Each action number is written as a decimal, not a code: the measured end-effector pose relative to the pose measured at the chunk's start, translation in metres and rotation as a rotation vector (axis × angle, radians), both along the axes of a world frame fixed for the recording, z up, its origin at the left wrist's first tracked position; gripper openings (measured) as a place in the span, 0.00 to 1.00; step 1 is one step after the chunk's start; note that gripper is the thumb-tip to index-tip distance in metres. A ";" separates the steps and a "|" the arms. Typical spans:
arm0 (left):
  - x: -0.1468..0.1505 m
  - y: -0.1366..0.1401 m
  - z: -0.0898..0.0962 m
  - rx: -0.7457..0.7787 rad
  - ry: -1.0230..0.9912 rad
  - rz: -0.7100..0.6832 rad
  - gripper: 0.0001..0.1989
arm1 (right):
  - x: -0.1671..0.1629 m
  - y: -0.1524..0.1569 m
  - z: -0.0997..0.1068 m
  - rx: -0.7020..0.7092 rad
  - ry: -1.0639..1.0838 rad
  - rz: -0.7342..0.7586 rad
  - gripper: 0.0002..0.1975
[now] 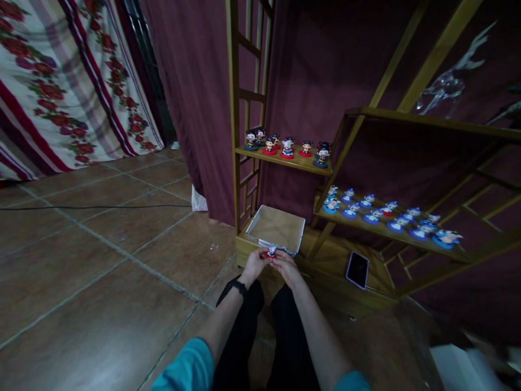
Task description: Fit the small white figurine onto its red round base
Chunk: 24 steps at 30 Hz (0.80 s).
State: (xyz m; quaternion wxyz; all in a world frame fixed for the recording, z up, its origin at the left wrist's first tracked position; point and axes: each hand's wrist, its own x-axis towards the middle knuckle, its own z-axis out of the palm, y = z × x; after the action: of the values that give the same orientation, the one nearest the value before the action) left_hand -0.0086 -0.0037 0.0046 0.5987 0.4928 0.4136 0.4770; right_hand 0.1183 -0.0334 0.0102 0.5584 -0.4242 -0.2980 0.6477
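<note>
Both hands meet in front of the open box, fingers closed around one small figurine (271,251) with a white top and a red base. My left hand (256,264) grips it from the left, a dark band on that wrist. From the other side my right hand (286,266) holds the same piece by its base. Just beyond my fingers lies a shallow cardboard box (299,233) with white sides and a tan inside. On the upper shelf (301,162) stand several similar figurines on red or dark bases.
A lower shelf (354,221) to the right carries several blue-based figurines (373,216). A phone or tablet (358,269) lies on the cabinet's bottom board. A clear glass deer (445,89) stands on the high shelf. A dark cable (101,207) crosses the tiled floor at left.
</note>
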 end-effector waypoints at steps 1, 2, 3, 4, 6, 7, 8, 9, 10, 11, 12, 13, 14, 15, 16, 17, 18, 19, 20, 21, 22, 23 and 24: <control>0.001 0.001 -0.002 0.039 0.040 0.004 0.15 | 0.000 0.000 0.000 -0.002 -0.002 -0.003 0.19; 0.001 0.002 -0.004 0.078 0.085 0.007 0.15 | 0.001 0.000 -0.001 -0.003 -0.004 -0.006 0.19; 0.001 0.002 -0.005 0.119 0.133 0.010 0.15 | 0.001 0.000 -0.001 -0.001 -0.006 -0.007 0.19; 0.001 0.003 -0.007 0.161 0.181 0.014 0.16 | 0.001 0.000 -0.001 0.000 -0.009 -0.009 0.19; 0.001 0.003 -0.009 0.242 0.268 0.022 0.17 | 0.002 0.000 -0.001 -0.001 -0.015 -0.020 0.18; 0.000 0.003 -0.009 0.272 0.306 0.022 0.17 | 0.002 0.000 -0.001 -0.003 -0.018 -0.026 0.17; 0.000 0.002 -0.010 0.290 0.335 0.020 0.18 | 0.002 0.001 -0.001 -0.004 -0.021 -0.031 0.16; 0.000 0.002 -0.010 0.294 0.351 0.018 0.18 | 0.002 0.001 -0.002 -0.006 -0.023 -0.033 0.16; 0.000 0.002 -0.010 0.285 0.352 0.016 0.18 | 0.002 0.001 -0.003 -0.009 -0.026 -0.034 0.15; 0.000 0.001 -0.010 0.269 0.336 0.011 0.18 | 0.002 0.002 -0.003 -0.014 -0.029 -0.033 0.15; 0.000 0.002 -0.010 0.251 0.307 0.007 0.19 | 0.002 0.002 -0.004 -0.022 -0.032 -0.034 0.15; 0.000 0.002 -0.010 0.233 0.272 0.004 0.19 | 0.002 0.003 -0.005 -0.032 -0.034 -0.038 0.16; 0.000 0.002 -0.010 0.215 0.237 0.002 0.18 | 0.002 0.003 -0.005 -0.044 -0.034 -0.047 0.16; 0.000 0.003 -0.011 0.198 0.208 0.005 0.18 | 0.002 0.003 -0.005 -0.055 -0.034 -0.058 0.16; 0.000 0.004 -0.011 0.182 0.187 0.014 0.17 | 0.002 0.003 -0.005 -0.065 -0.033 -0.067 0.17; 0.000 0.005 -0.012 0.167 0.175 0.026 0.16 | 0.002 0.003 -0.004 -0.071 -0.032 -0.070 0.17; 0.000 0.006 -0.012 0.152 0.170 0.038 0.15 | 0.001 0.003 -0.004 -0.076 -0.032 -0.069 0.17; -0.001 0.007 -0.013 0.141 0.168 0.044 0.14 | 0.001 0.002 -0.003 -0.079 -0.034 -0.064 0.17; -0.001 0.008 -0.014 0.131 0.168 0.043 0.13 | 0.001 0.002 -0.002 -0.081 -0.037 -0.059 0.16; -0.002 0.009 -0.014 0.122 0.167 0.038 0.12 | 0.001 0.002 -0.001 -0.085 -0.041 -0.055 0.16; -0.002 0.009 -0.014 0.113 0.164 0.029 0.12 | 0.001 0.002 0.000 -0.091 -0.045 -0.056 0.15; -0.003 0.010 -0.014 0.102 0.156 0.018 0.11 | 0.001 0.002 0.000 -0.099 -0.049 -0.061 0.15; -0.003 0.010 -0.014 0.092 0.145 0.011 0.11 | 0.001 0.002 0.001 -0.104 -0.053 -0.067 0.15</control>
State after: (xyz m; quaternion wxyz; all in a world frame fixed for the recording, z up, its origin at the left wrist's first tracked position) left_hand -0.0117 0.0065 -0.0096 0.5414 0.5508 0.4362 0.4618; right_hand 0.1188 -0.0319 0.0113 0.5488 -0.4793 -0.2641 0.6320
